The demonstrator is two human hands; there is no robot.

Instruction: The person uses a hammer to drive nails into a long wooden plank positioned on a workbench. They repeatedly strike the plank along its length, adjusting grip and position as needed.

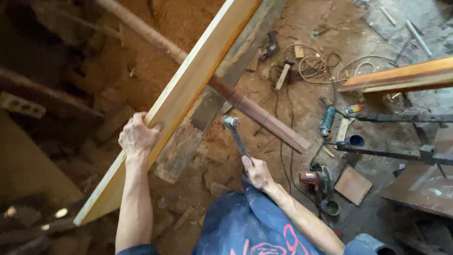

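- Blue cloth with red marks [255, 231] lies closest to the lens, between the two forearms.
- Right hand [257, 172] has its grip clenched on the handle of a hammer [236, 134], head raised near the dark beam [203, 118].
- Left hand [138, 137] grasps the edge of a pale plank [184, 89], which slants up across the sawdust floor [302, 42].
- Judging by this, a hammering step is in hand; the next blow calls for a steady plank.
- Power tools [321, 182] lie well apart, right.
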